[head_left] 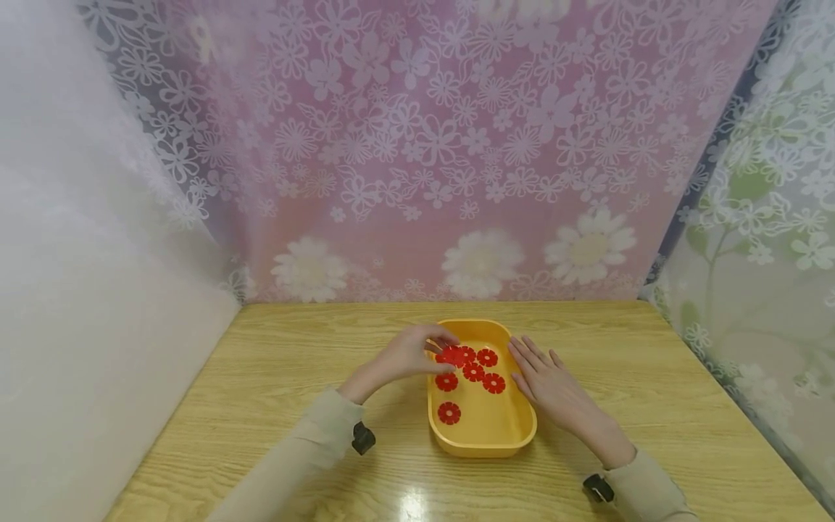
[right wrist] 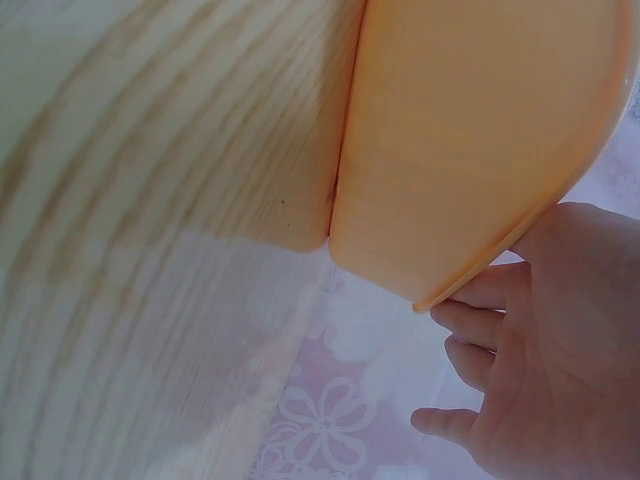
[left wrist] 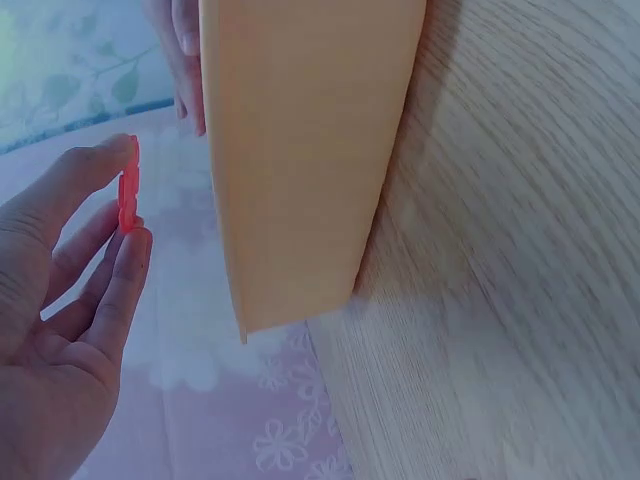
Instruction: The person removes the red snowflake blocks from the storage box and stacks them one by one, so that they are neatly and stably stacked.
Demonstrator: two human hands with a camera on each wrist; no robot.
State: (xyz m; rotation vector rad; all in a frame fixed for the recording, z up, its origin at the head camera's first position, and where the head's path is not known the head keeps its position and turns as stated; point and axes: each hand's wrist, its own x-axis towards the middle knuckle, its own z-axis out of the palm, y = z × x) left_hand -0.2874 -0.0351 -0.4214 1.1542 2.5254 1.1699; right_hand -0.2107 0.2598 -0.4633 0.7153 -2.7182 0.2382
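Note:
My left hand (head_left: 411, 352) is over the left side of a yellow plastic tub (head_left: 483, 451). Between thumb and fingers it pinches red notched snowflake discs (left wrist: 129, 185), seen edge-on in the left wrist view; they seem to be more than one, overlapping. Several more red discs (head_left: 493, 383) with pale centres lie in the tub, mostly toward its far half, with a single disc (head_left: 449, 413) nearer the front left. On the tub's right rim rests my right hand (head_left: 556, 390), its fingers fairly straight, as the right wrist view also shows.
The tub stands on a wood-grain table (head_left: 313, 348). Behind the table hangs a pink flowered curtain (head_left: 417, 181). A white surface (head_left: 98, 217) rises at the left, a flowered sheet (head_left: 763, 290) at the right.

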